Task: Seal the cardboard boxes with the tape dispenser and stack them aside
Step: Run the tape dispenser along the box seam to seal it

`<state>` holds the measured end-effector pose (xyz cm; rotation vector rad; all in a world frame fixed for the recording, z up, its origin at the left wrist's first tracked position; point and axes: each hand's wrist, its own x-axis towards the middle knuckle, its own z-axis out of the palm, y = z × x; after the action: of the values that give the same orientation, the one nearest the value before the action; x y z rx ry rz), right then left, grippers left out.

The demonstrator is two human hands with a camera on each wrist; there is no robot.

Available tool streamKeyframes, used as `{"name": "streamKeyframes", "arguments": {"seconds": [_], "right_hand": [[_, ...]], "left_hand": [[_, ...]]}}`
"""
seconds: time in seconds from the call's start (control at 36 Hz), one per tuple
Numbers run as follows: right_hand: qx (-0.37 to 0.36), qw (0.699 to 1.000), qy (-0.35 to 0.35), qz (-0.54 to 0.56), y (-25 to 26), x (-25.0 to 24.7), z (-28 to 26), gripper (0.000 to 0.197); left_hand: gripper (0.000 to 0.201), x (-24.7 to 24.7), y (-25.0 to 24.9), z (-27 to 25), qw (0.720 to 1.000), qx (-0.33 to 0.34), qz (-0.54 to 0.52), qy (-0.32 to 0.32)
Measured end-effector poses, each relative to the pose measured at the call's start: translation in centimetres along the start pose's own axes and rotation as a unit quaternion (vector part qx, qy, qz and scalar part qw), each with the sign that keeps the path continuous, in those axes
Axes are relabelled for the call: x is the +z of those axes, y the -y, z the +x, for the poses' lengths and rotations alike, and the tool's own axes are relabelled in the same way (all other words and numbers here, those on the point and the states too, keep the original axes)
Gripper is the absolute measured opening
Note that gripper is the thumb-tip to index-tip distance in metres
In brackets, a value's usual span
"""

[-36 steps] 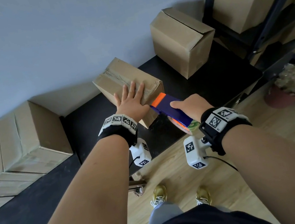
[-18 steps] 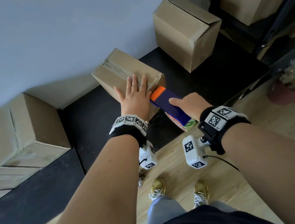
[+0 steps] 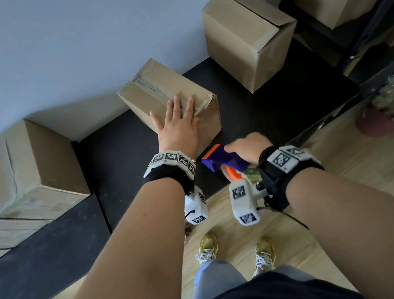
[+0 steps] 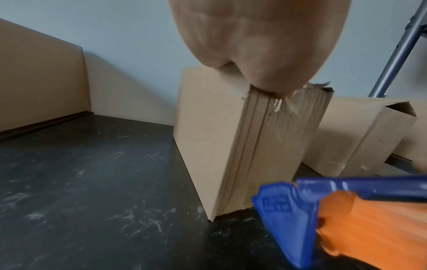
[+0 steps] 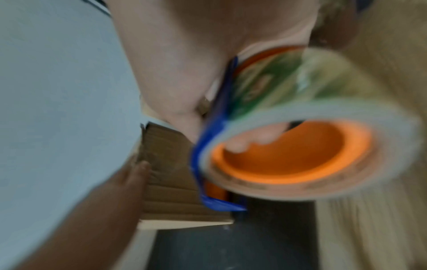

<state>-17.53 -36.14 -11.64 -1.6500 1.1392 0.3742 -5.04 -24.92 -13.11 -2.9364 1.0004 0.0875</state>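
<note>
A small cardboard box [image 3: 153, 86] stands on the black table [image 3: 124, 146], with tape along its top seam and down its near end [image 4: 272, 138]. My left hand [image 3: 179, 122] lies flat on the box top, fingers straight. My right hand [image 3: 248, 147] grips the blue and orange tape dispenser [image 3: 221, 159] just off the box's near bottom corner. In the blurred right wrist view its fingers curl into the orange core of the tape roll [image 5: 312, 127]. The dispenser's blue nose [image 4: 284, 215] sits by the foot of the box.
A second cardboard box [image 3: 247, 35] with loose top flaps stands at the back right. A large box [image 3: 23, 169] lies at the left. A dark metal shelf [image 3: 365, 22] holds more boxes at the right. Wooden floor and my shoes [image 3: 208, 248] are below.
My right hand has drawn the dispenser down the box's near end and back toward me. My left hand has slid forward on the box top, still flat.
</note>
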Motion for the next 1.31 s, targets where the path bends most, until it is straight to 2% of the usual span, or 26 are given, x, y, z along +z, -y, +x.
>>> {"name": "streamKeyframes", "arguments": {"seconds": [0.11,0.25,0.39,0.5,0.64,0.72,0.83,0.89,0.94,1.06,1.11,1.17,1.31], "right_hand": [[0.01,0.999,-0.035,0.019,-1.0,0.4,0.2,0.054],[0.0,0.996,-0.07,0.048,0.5,-1.4,0.4,0.045],[-0.007,0.996,-0.068,0.065,0.6,-1.8,0.7,0.037],[-0.004,0.996,-0.069,0.061,0.2,-2.0,0.4,0.043],[-0.012,0.996,-0.077,0.051,-0.1,-2.8,0.0,0.04],[-0.017,0.995,-0.081,0.058,0.3,-3.1,-0.6,0.047],[-0.031,0.994,-0.082,0.067,1.2,-3.4,-1.2,0.051],[-0.045,0.993,-0.085,0.071,1.7,-3.6,-1.3,0.051],[-0.058,0.992,-0.086,0.073,2.1,-3.8,-1.4,0.05],[-0.086,0.99,-0.091,0.065,2.6,-4.0,-1.6,0.04],[-0.091,0.99,-0.094,0.054,2.9,-4.1,-1.7,0.044],[-0.094,0.99,-0.094,0.046,3.0,-4.2,-1.8,0.051],[-0.107,0.988,-0.102,0.049,3.1,-4.6,-1.6,0.052]], "left_hand": [[0.054,-0.1,0.1,-0.2,1.0,-0.006,0.007,-0.003],[0.063,-0.2,-0.5,-0.1,1.0,-0.024,-0.001,0.011],[0.052,0.5,-1.6,-0.3,0.998,-0.055,-0.006,-0.001],[0.051,0.5,-1.9,0.0,0.998,-0.067,-0.008,-0.014],[0.056,0.3,-2.2,-0.1,0.996,-0.082,-0.038,-0.005],[0.058,-0.5,-2.2,-0.4,0.992,-0.086,-0.089,-0.011],[0.057,-2.7,-0.6,-0.4,0.971,-0.1,-0.209,-0.053],[0.065,-3.3,1.0,-0.2,0.982,-0.086,-0.168,-0.025],[0.069,-3.2,2.4,0.0,0.996,-0.033,-0.078,0.011],[0.077,-3.4,2.9,0.1,0.998,0.006,-0.029,0.06],[0.081,-3.7,2.7,0.0,0.997,0.011,-0.013,0.08],[0.082,-3.8,2.5,-0.1,0.997,0.004,-0.001,0.083],[0.079,-4.2,1.6,-0.6,0.998,-0.03,0.039,0.046]]}}
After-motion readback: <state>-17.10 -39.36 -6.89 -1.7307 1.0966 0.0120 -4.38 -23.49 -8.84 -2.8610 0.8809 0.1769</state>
